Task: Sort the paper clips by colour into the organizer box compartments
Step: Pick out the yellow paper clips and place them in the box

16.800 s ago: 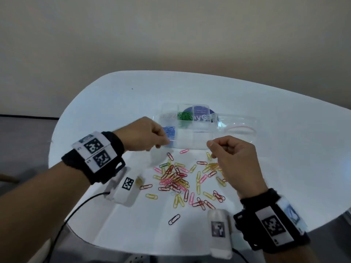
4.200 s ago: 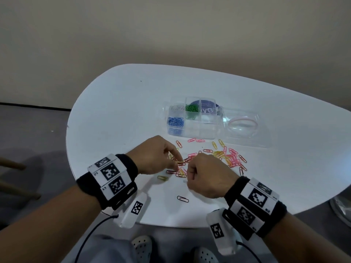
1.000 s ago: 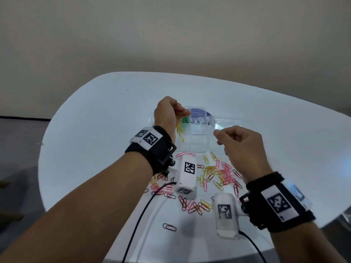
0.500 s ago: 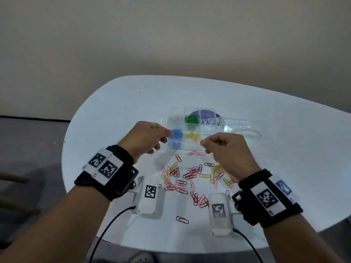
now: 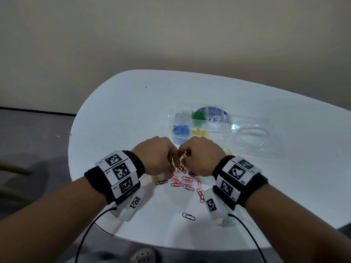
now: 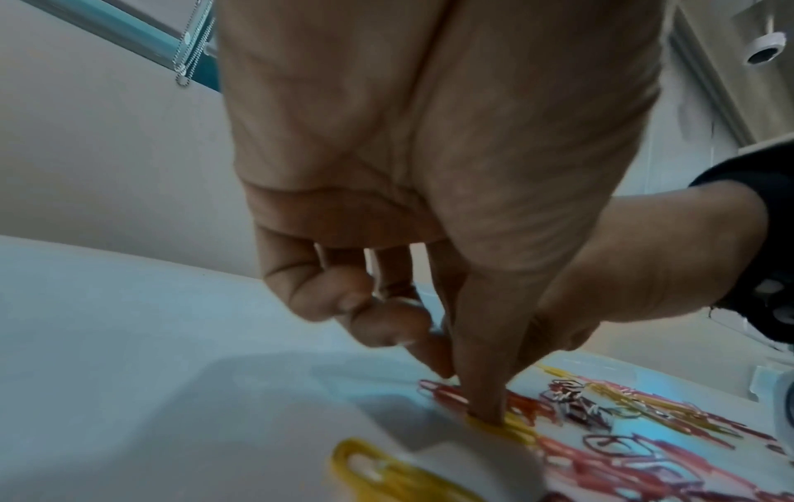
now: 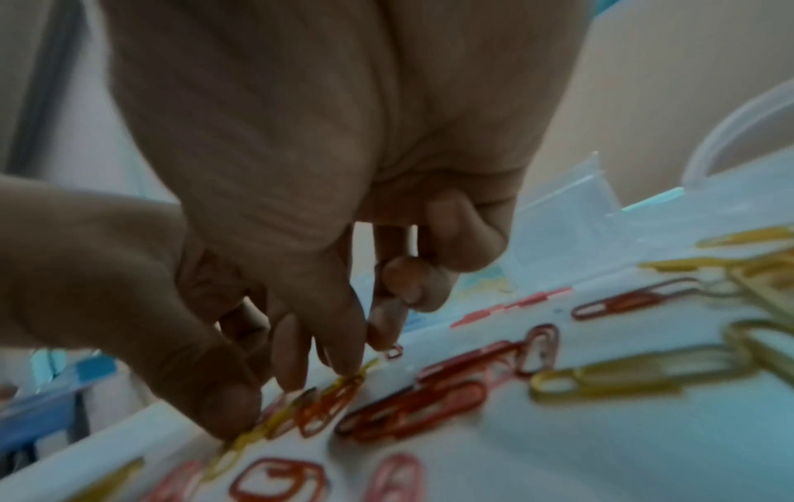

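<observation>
Yellow, red and pink clips point(image 5: 185, 182) lie scattered low in the middle of the head view, on the white worktop point(image 5: 121, 114), and both hands work at the far edge of that heap. The left hand point(image 5: 157, 158) has its fingers curled down, one fingertip point(image 6: 483, 416) pressing a yellow clip point(image 6: 509, 429) flat against the worktop, probably to slide it free. The right hand point(image 5: 201, 158) is curled too, fingertips point(image 7: 343, 365) touching the clips, but whether it pinches one I cannot tell. Just beyond the knuckles sits the clear box point(image 5: 199, 124), close by so each trip is short. Its cells already hold blue, green, yellow and silvery clips, so I judge the sorting partly done.
</observation>
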### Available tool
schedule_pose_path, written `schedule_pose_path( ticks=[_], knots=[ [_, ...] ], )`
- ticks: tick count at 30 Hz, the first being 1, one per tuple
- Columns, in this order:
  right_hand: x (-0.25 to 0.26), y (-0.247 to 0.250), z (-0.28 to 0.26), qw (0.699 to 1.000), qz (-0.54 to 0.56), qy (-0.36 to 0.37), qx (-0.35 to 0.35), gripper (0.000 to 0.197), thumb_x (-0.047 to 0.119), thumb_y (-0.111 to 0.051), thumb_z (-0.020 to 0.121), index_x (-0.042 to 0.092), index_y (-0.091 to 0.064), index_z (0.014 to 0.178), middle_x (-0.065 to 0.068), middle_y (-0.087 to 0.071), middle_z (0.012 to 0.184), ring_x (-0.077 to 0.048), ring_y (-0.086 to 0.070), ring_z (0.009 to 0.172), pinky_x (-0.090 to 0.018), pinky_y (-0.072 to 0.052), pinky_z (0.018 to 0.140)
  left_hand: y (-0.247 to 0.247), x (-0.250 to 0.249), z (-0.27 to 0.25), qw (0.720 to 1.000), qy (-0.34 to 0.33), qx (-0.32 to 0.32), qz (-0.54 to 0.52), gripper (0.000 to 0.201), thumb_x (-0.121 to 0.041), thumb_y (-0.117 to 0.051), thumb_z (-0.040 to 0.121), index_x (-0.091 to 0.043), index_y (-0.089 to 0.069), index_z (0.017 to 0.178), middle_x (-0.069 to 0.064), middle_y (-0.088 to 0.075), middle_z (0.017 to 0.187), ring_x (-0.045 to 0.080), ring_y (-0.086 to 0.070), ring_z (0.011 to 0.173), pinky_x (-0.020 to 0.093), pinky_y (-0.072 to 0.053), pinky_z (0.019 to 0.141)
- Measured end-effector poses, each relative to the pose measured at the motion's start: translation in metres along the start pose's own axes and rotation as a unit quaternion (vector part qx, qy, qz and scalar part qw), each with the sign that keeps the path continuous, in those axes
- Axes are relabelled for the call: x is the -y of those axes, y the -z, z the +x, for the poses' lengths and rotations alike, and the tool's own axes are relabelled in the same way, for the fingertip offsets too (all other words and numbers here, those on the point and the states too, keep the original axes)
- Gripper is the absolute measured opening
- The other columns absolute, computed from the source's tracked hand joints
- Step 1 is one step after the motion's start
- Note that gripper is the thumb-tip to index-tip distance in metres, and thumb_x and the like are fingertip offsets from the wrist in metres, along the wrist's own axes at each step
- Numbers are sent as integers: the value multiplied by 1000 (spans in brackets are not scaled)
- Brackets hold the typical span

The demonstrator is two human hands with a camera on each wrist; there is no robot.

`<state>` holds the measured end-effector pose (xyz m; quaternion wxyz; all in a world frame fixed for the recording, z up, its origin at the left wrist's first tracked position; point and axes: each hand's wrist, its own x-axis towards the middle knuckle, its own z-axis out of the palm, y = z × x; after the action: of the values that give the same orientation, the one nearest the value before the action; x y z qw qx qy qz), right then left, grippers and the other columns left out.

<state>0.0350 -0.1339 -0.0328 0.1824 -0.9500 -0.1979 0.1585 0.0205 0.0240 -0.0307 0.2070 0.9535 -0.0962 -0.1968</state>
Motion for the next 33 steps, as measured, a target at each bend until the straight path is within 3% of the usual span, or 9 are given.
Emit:
schedule_pose_path(
  ticks=[4, 7, 11, 15, 19, 22, 24, 28, 33],
  knots=[
    [2, 0, 8, 998, -61, -19, 15, 19, 14, -61, 83, 32, -68, 87, 7, -62, 97, -18, -61, 89, -31, -49, 71, 4, 6, 1, 999, -4, 34, 14, 22, -27, -79, 74, -35, -76, 94, -13, -72, 82, 5, -65, 79, 32, -55, 80],
    [-4, 2, 10, 998, -49, -43, 26, 10, 16, -63, 83, 27, -64, 81, 3, -67, 94, -20, -65, 88, -35, -56, 76, 7, 8, 2, 998, -9, 47, 31, 19, -31, -79, 75, -35, -75, 93, -15, -71, 82, 5, -65, 82, 31, -54, 82],
    [-8, 4, 8, 997, -31, -61, 46, 6, 16, -65, 82, 21, -64, 77, 0, -70, 90, -22, -67, 86, -40, -59, 80, 7, 2, 4, 997, -19, 44, 61, 9, -36, -75, 80, -34, -71, 87, -13, -66, 82, 4, -58, 74, 27, -49, 72],
    [-9, 6, 2, 998, 44, -53, 12, 14, 11, -64, 80, 20, -62, 68, 4, -67, 81, -15, -65, 79, -30, -56, 71, 6, -5, 7, 988, -30, 73, 130, 6, -36, -68, 86, -30, -67, 88, -10, -58, 82, 12, -55, 79, 26, -41, 68],
    [4, 1, -12, 990, 133, -38, -22, 17, 4, -60, 78, 19, -67, 76, 6, -63, 74, -13, -63, 72, -26, -51, 66, 7, -2, 8, 984, -32, 88, 150, 7, -35, -62, 92, -28, -63, 92, -5, -66, 97, 15, -58, 90, 26, -43, 75],
    [14, -3, -15, 992, 120, -39, 0, 26, 4, -54, 79, 19, -70, 92, 8, -60, 78, -15, -64, 80, -25, -52, 71, 14, 6, 4, 991, -39, 72, 103, 10, -33, -56, 96, -24, -56, 90, -5, -62, 102, 15, -55, 94, 27, -42, 81],
    [18, -4, -14, 994, 103, -44, 7, 29, 5, -53, 80, 18, -71, 98, 6, -59, 87, -16, -63, 85, -27, -54, 76, 21, 14, -2, 997, -37, 45, 55, 10, -30, -57, 96, -23, -57, 90, -8, -59, 99, 10, -53, 86, 24, -40, 75],
    [25, -9, -11, 995, 71, -63, 14, 28, 6, -55, 80, 17, -72, 99, 2, -63, 97, -19, -63, 92, -33, -56, 83, 29, 31, -12, 998, -16, -5, -68, 2, -21, -66, 91, -20, -66, 89, -11, -69, 83, -1, -58, 65, 16, -43, 62],
    [30, -16, -4, 996, 28, -86, 12, 16, 15, -63, 76, 11, -68, 91, -4, -68, 93, -22, -66, 87, -40, -58, 81, 29, 49, -16, 972, 7, 3, -235, 10, -9, -66, 91, -12, -74, 97, -3, -78, 84, 2, -68, 70, 14, -50, 64]
  ],
)
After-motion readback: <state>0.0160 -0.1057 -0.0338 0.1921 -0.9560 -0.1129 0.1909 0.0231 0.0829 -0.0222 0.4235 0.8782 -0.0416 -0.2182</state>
